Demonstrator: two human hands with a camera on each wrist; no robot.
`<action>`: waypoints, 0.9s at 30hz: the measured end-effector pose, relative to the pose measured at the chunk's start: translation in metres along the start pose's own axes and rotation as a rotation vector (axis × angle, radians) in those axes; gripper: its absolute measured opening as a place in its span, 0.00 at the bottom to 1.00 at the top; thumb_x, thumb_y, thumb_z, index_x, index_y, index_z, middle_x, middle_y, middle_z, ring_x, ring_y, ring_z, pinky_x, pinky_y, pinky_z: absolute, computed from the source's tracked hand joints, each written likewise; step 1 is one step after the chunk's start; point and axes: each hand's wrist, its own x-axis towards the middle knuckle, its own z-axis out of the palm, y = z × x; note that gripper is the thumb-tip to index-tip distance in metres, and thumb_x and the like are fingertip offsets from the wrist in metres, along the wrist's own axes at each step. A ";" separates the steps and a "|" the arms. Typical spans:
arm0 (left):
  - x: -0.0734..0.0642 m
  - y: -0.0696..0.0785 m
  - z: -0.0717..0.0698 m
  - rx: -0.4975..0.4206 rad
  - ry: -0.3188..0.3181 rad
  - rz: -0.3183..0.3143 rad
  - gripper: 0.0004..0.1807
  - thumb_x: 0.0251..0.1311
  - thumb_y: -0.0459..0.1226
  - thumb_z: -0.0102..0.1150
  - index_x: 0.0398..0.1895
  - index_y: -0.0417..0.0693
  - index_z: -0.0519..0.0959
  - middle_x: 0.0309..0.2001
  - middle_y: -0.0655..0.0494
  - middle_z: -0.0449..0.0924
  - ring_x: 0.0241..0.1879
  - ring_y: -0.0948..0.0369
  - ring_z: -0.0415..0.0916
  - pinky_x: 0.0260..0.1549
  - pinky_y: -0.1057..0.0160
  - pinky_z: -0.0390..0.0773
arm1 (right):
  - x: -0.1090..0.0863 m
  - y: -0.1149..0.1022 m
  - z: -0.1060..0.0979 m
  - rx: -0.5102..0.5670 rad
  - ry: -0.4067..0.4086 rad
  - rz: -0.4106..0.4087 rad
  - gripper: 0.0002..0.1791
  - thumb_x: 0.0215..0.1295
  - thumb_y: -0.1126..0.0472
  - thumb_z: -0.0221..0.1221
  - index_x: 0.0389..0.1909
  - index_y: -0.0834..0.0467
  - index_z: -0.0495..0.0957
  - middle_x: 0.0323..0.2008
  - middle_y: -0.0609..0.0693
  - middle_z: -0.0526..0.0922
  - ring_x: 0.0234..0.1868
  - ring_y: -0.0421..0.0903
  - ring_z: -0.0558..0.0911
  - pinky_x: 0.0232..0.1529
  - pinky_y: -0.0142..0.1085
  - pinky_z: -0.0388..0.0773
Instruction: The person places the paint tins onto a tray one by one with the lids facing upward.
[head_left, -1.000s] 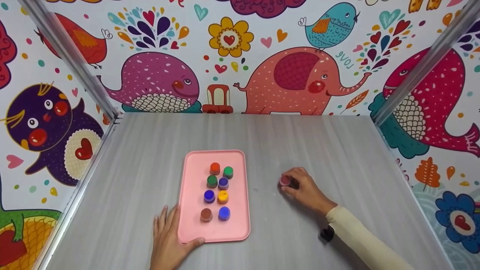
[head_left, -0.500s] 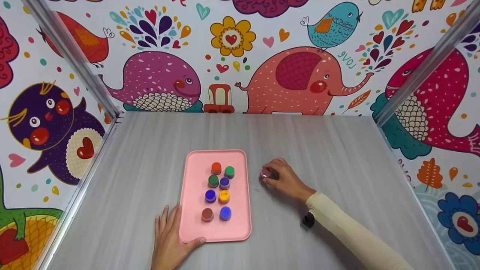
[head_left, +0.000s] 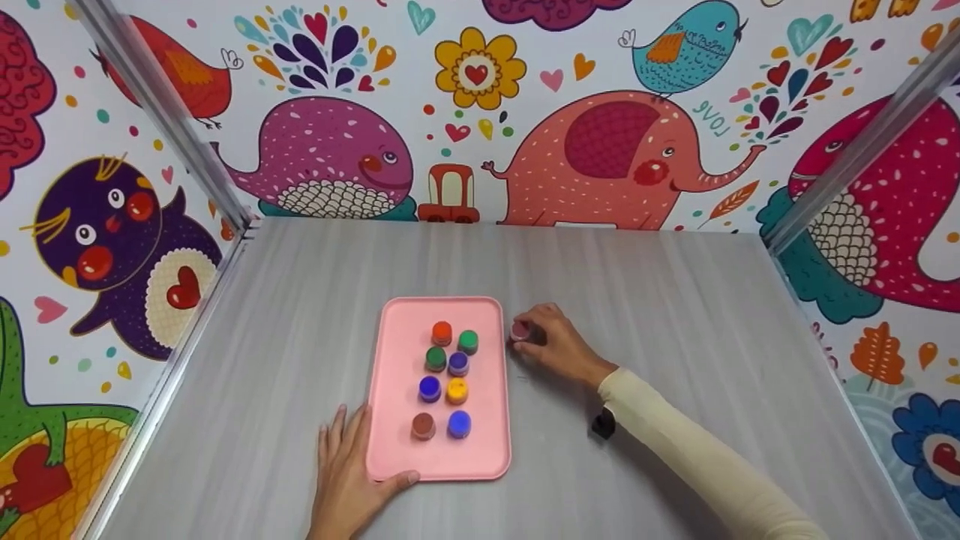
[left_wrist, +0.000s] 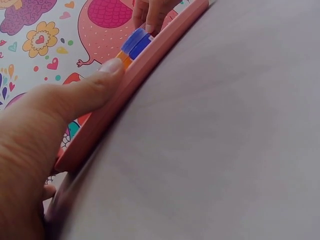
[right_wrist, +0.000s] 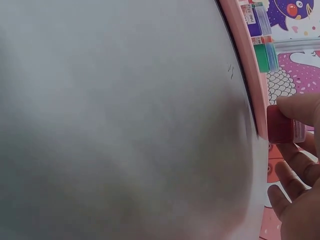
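Note:
A pink tray [head_left: 480, 457] lies on the table, bearing several small paint jars with coloured contents, among them an orange-red jar [head_left: 442, 333], a yellow jar [head_left: 457, 391] and a brown jar [head_left: 423, 426]. My left hand [head_left: 349, 476] rests at the tray's near left corner, fingers straight along its left side and thumb on the near rim. Just right of the tray's far right side, my right hand [head_left: 561, 346] pinches a dark red paint jar [right_wrist: 281, 125] between thumb and fingers. The right wrist view shows that jar close to the tray's rim [right_wrist: 240, 45].
The grey wood-grain table [head_left: 660, 300] extends around the tray. Walls with printed cartoon animals [head_left: 592, 165] enclose its back and sides, with metal posts [head_left: 862, 135] at the corners. A black object [head_left: 602, 424] is at the right wrist.
My right hand has moved left with the dark red paint jar, from well right of the tray to right beside its edge. The left hand stays at the tray's corner.

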 end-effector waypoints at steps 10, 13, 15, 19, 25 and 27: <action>0.000 -0.006 0.003 0.003 0.061 0.073 0.78 0.44 0.78 0.75 0.87 0.37 0.57 0.83 0.35 0.61 0.86 0.32 0.41 0.83 0.28 0.33 | 0.028 -0.006 0.021 -0.005 -0.033 -0.049 0.23 0.73 0.64 0.73 0.66 0.65 0.83 0.52 0.53 0.83 0.58 0.52 0.75 0.59 0.42 0.80; 0.000 -0.007 0.005 0.001 0.074 0.088 0.77 0.44 0.78 0.75 0.87 0.37 0.58 0.83 0.36 0.62 0.85 0.31 0.42 0.83 0.27 0.34 | 0.037 -0.006 0.026 -0.012 -0.039 -0.045 0.23 0.75 0.64 0.71 0.67 0.65 0.82 0.53 0.54 0.83 0.58 0.52 0.75 0.58 0.43 0.80; 0.002 -0.006 0.005 -0.001 0.064 0.086 0.78 0.44 0.79 0.74 0.87 0.38 0.58 0.83 0.36 0.61 0.85 0.31 0.42 0.83 0.27 0.33 | 0.043 -0.005 0.029 -0.015 -0.030 -0.031 0.23 0.75 0.64 0.72 0.66 0.65 0.82 0.52 0.54 0.83 0.57 0.52 0.75 0.56 0.43 0.80; 0.002 -0.003 0.003 0.011 0.012 0.044 0.78 0.45 0.80 0.72 0.88 0.38 0.56 0.84 0.35 0.59 0.86 0.31 0.39 0.83 0.27 0.30 | 0.052 -0.004 0.036 -0.016 -0.029 0.013 0.22 0.75 0.64 0.72 0.65 0.65 0.83 0.50 0.54 0.82 0.56 0.52 0.75 0.53 0.41 0.79; 0.003 -0.001 -0.004 0.039 -0.049 -0.011 0.79 0.45 0.80 0.72 0.88 0.37 0.54 0.85 0.33 0.56 0.85 0.29 0.37 0.82 0.26 0.28 | 0.062 -0.006 0.048 -0.034 -0.046 0.014 0.20 0.75 0.64 0.71 0.64 0.64 0.84 0.50 0.54 0.81 0.56 0.51 0.75 0.55 0.39 0.79; 0.004 -0.001 -0.006 0.039 -0.056 -0.014 0.80 0.44 0.80 0.73 0.88 0.37 0.54 0.85 0.33 0.55 0.85 0.29 0.37 0.82 0.26 0.27 | 0.063 -0.007 0.050 -0.042 -0.039 0.005 0.20 0.75 0.65 0.71 0.63 0.64 0.84 0.50 0.54 0.82 0.55 0.51 0.74 0.54 0.39 0.79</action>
